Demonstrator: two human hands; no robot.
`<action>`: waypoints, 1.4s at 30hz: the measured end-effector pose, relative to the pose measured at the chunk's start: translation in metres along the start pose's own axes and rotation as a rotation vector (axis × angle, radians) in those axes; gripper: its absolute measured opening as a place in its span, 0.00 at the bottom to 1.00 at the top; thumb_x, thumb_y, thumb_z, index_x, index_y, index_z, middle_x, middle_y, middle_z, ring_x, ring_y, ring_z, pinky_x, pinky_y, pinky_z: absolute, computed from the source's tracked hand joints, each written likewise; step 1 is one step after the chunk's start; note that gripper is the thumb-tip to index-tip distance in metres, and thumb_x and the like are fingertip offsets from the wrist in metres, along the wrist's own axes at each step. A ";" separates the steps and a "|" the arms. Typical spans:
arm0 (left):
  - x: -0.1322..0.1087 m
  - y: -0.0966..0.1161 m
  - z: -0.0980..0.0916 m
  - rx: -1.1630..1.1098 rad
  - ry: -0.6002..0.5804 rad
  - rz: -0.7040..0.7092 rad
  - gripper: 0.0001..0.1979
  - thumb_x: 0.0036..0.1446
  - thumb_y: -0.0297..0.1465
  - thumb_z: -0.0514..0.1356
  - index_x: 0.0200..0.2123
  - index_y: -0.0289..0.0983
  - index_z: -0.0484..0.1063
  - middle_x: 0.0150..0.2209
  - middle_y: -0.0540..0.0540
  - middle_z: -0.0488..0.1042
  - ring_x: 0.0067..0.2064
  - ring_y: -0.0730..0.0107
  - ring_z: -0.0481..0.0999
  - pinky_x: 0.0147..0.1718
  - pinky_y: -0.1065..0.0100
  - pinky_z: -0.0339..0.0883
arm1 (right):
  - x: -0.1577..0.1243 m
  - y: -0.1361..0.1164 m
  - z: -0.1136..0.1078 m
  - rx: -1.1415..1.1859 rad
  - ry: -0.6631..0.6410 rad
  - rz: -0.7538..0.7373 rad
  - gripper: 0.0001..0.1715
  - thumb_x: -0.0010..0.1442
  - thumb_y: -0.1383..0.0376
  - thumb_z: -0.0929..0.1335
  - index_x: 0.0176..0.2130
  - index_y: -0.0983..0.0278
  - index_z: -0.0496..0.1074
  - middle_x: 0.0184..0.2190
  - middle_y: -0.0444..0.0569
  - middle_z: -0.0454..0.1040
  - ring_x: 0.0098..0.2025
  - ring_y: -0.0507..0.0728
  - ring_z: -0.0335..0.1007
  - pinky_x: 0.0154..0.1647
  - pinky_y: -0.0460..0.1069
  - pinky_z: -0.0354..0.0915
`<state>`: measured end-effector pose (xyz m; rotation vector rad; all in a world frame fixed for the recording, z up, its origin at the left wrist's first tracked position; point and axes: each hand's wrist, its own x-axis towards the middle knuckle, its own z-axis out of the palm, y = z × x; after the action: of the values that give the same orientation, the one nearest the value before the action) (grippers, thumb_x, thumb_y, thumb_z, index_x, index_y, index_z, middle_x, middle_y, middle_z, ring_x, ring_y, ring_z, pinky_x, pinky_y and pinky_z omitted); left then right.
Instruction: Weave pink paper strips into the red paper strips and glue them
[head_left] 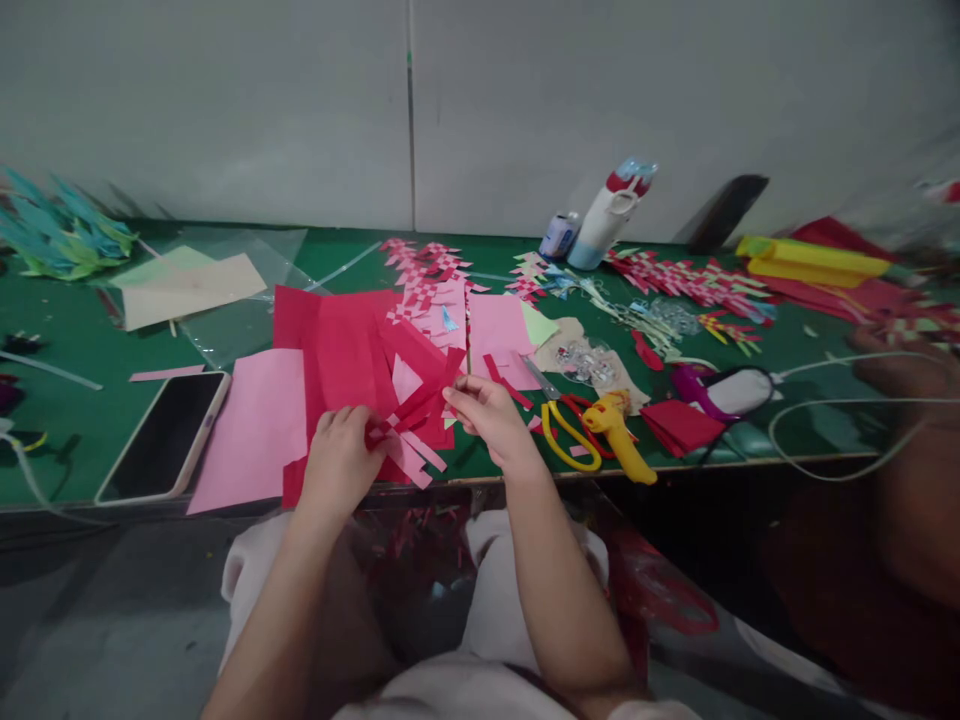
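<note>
- phone (161,435): face up at the left of the table (67,330); screen dark; well apart from both hands
- pink sheet (255,430): flat, just left of the left hand; overhangs the near table edge
- left hand (341,458): fingers clenched on the left edge of the weave, pinning it at the table edge
- weave (405,435): red and pink strips; lies between the hands; loose ends fan out
- red strip (429,392): long axis runs lower left to upper right, toward the right hand
- right hand (487,412): thumb and forefinger pinch the strip's upper end; the nearer hand to it
- bag (420,530): clear, below the table edge, between the knees; appears to hold red scraps
- scissors (570,428), glue gun (619,432): just right of the right hand; untouched
- bottle (609,222): upright at the back; contents hidden
</note>
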<state>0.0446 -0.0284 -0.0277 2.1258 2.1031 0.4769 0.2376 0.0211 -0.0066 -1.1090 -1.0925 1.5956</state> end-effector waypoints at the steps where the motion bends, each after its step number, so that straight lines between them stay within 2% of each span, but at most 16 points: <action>1: 0.001 0.001 -0.001 -0.039 -0.012 -0.025 0.08 0.53 0.34 0.58 0.36 0.37 0.70 0.37 0.43 0.76 0.40 0.57 0.71 0.42 0.60 0.63 | 0.000 0.001 -0.001 -0.001 -0.010 -0.003 0.19 0.45 0.54 0.73 0.27 0.65 0.65 0.19 0.38 0.64 0.17 0.44 0.50 0.16 0.42 0.43; 5: 0.007 0.001 -0.005 -0.221 -0.065 -0.155 0.08 0.53 0.33 0.58 0.37 0.39 0.70 0.37 0.46 0.77 0.39 0.61 0.75 0.34 0.65 0.64 | -0.002 0.002 -0.003 -0.048 -0.072 0.002 0.18 0.46 0.56 0.72 0.27 0.65 0.65 0.16 0.36 0.60 0.16 0.43 0.50 0.17 0.41 0.44; 9: 0.020 -0.005 -0.006 -0.236 -0.051 -0.199 0.12 0.52 0.32 0.58 0.42 0.39 0.70 0.37 0.46 0.78 0.40 0.61 0.76 0.35 0.66 0.65 | -0.005 0.000 -0.002 -0.162 -0.169 0.053 0.15 0.48 0.58 0.71 0.29 0.65 0.66 0.15 0.35 0.59 0.15 0.44 0.51 0.16 0.42 0.45; 13: 0.034 -0.010 -0.005 -0.160 0.013 -0.151 0.16 0.52 0.31 0.57 0.45 0.37 0.71 0.39 0.42 0.78 0.42 0.57 0.75 0.40 0.62 0.66 | -0.006 0.001 0.002 -0.235 -0.204 0.067 0.13 0.47 0.61 0.72 0.29 0.67 0.69 0.20 0.38 0.64 0.19 0.45 0.55 0.19 0.42 0.50; 16: 0.035 -0.008 -0.010 -0.122 0.141 -0.048 0.16 0.52 0.31 0.57 0.45 0.34 0.72 0.45 0.37 0.76 0.48 0.53 0.72 0.49 0.57 0.63 | -0.005 0.003 0.005 -0.268 -0.215 0.041 0.11 0.46 0.62 0.72 0.28 0.67 0.71 0.23 0.41 0.67 0.23 0.46 0.59 0.22 0.42 0.53; 18: 0.028 -0.003 -0.017 -0.173 0.230 -0.034 0.16 0.55 0.33 0.54 0.45 0.34 0.72 0.46 0.37 0.75 0.49 0.54 0.72 0.49 0.57 0.63 | -0.004 0.006 0.007 -0.270 -0.228 0.055 0.11 0.48 0.61 0.71 0.29 0.67 0.71 0.21 0.40 0.66 0.20 0.45 0.57 0.20 0.42 0.52; 21: 0.006 0.010 -0.026 -0.373 0.141 -0.152 0.17 0.58 0.41 0.52 0.38 0.36 0.74 0.35 0.43 0.77 0.36 0.62 0.75 0.38 0.64 0.67 | -0.003 0.009 0.008 -0.229 -0.231 0.071 0.12 0.50 0.59 0.71 0.30 0.66 0.69 0.17 0.37 0.63 0.16 0.45 0.55 0.17 0.43 0.50; 25: -0.024 0.026 -0.022 -0.679 -0.154 -0.226 0.19 0.56 0.47 0.54 0.33 0.38 0.74 0.27 0.48 0.77 0.30 0.66 0.76 0.31 0.69 0.66 | -0.003 0.010 0.011 -0.156 -0.218 0.021 0.15 0.48 0.57 0.72 0.28 0.66 0.68 0.18 0.38 0.64 0.16 0.45 0.55 0.18 0.43 0.51; 27: -0.033 0.031 -0.016 -0.846 -0.220 -0.234 0.18 0.53 0.47 0.57 0.32 0.37 0.73 0.26 0.48 0.76 0.28 0.68 0.75 0.29 0.69 0.66 | -0.004 0.009 0.013 -0.128 -0.218 0.010 0.16 0.46 0.57 0.73 0.27 0.66 0.69 0.20 0.38 0.64 0.18 0.44 0.54 0.19 0.42 0.50; 31: -0.036 0.032 -0.008 -0.987 -0.184 -0.289 0.17 0.49 0.45 0.61 0.31 0.36 0.72 0.25 0.49 0.74 0.26 0.70 0.73 0.27 0.71 0.66 | -0.007 0.007 0.016 -0.075 -0.251 0.059 0.17 0.45 0.56 0.74 0.28 0.66 0.69 0.20 0.38 0.63 0.19 0.45 0.54 0.18 0.42 0.48; 35: -0.035 0.029 -0.015 -1.057 -0.185 -0.347 0.17 0.50 0.46 0.61 0.30 0.36 0.70 0.24 0.49 0.74 0.26 0.70 0.73 0.26 0.71 0.66 | -0.008 0.007 0.013 -0.120 -0.275 0.080 0.17 0.46 0.57 0.74 0.31 0.65 0.70 0.21 0.38 0.64 0.20 0.45 0.55 0.18 0.42 0.48; 38: -0.036 0.027 -0.017 -1.094 -0.152 -0.380 0.19 0.51 0.47 0.60 0.32 0.36 0.70 0.27 0.47 0.75 0.28 0.69 0.75 0.27 0.70 0.68 | -0.008 0.008 0.013 -0.130 -0.280 0.082 0.17 0.47 0.56 0.73 0.31 0.65 0.70 0.20 0.38 0.63 0.20 0.45 0.54 0.18 0.41 0.48; 42: -0.037 0.026 -0.011 -1.072 -0.129 -0.347 0.19 0.49 0.46 0.62 0.36 0.36 0.71 0.30 0.48 0.76 0.29 0.69 0.75 0.30 0.69 0.68 | -0.008 0.008 0.018 -0.091 -0.270 0.058 0.20 0.45 0.54 0.75 0.30 0.65 0.68 0.21 0.38 0.64 0.19 0.44 0.51 0.17 0.41 0.47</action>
<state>0.0665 -0.0673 -0.0147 1.1218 1.5101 1.0588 0.2207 0.0088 -0.0094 -1.0112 -1.3308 1.7950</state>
